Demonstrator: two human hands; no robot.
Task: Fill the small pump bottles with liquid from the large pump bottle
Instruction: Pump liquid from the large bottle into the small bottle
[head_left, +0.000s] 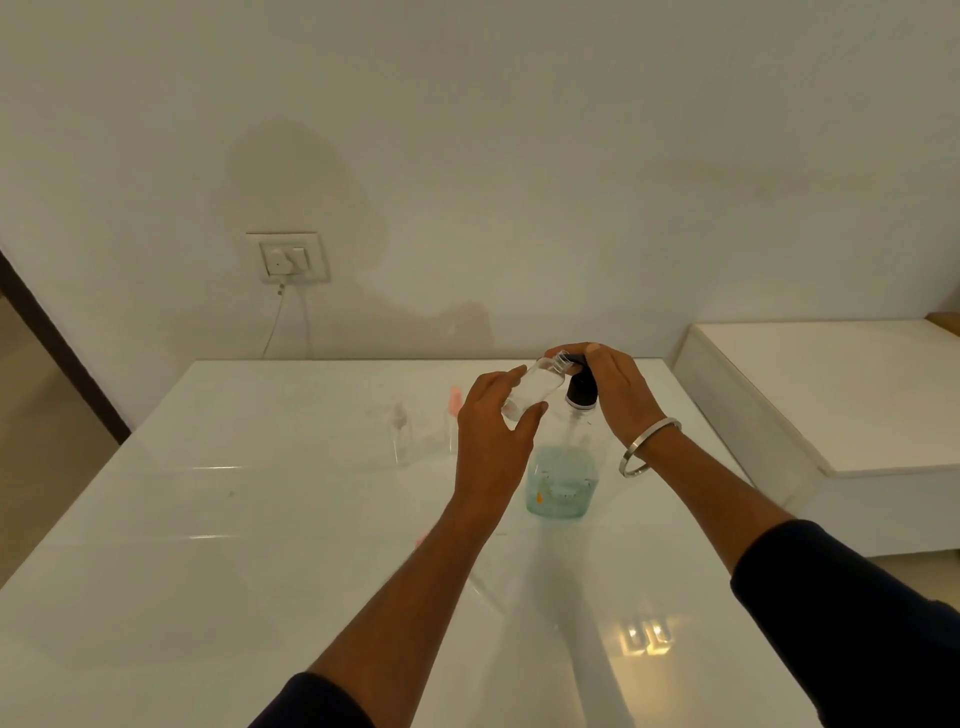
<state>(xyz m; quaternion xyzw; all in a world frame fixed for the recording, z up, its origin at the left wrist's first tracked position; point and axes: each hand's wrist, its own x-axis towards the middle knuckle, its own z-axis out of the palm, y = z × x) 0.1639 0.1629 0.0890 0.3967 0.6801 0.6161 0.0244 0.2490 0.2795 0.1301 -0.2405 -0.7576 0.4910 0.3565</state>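
Observation:
The large pump bottle (563, 480) stands on the white table (234, 519), clear with pale blue-green liquid in its lower part and a black pump head (581, 391). My right hand (613, 395) rests on top of the pump head, fingers curved over it. My left hand (493, 436) grips a small clear bottle (535, 387) without a cap, tilted, its open threaded neck right at the pump's spout. Two more small clear bottles stand to the left: one with a clear pump top (401, 436), one with a pink top (454, 408).
A wall socket (288, 257) with a plugged white cable hangs on the wall behind the table. A low white platform (831, 395) lies to the right. A pink item (420, 540) peeks out beside my left forearm.

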